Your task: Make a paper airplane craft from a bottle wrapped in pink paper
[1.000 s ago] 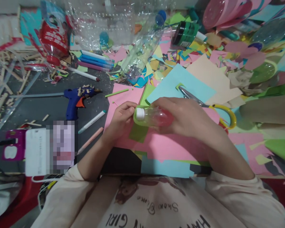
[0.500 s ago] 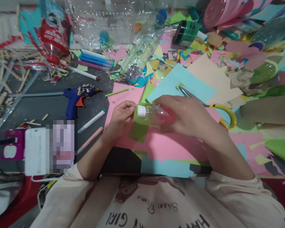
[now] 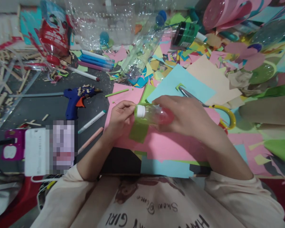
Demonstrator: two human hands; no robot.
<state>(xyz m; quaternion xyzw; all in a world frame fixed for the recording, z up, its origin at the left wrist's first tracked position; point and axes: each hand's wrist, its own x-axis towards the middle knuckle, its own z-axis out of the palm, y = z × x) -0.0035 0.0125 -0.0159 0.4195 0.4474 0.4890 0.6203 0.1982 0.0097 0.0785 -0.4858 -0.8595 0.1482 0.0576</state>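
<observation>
A small clear plastic bottle (image 3: 154,114) with a white cap and something pink-red at its far end lies sideways in my right hand (image 3: 182,114), whose fingers wrap round its body. Behind the cap is a piece of green paper (image 3: 139,131). My left hand (image 3: 122,118) pinches the edge of that green paper between thumb and fingertips, close to the cap. Under both hands spreads a pink paper sheet (image 3: 178,147). Scissors with yellow handles (image 3: 224,115) lie beyond my right wrist, partly covered by it.
At left lie a blue glue gun (image 3: 72,101), a green-tipped marker (image 3: 92,121) and a white power adapter (image 3: 35,152). Toward the back are a large clear bottle (image 3: 142,50), a green jar (image 3: 184,34) and many paper scraps. A light blue sheet (image 3: 180,82) lies ahead of my hands.
The small bottle has shifted very slightly in my right hand, its cap a touch further right and up. My left hand keeps its pinch in nearly the same place.
</observation>
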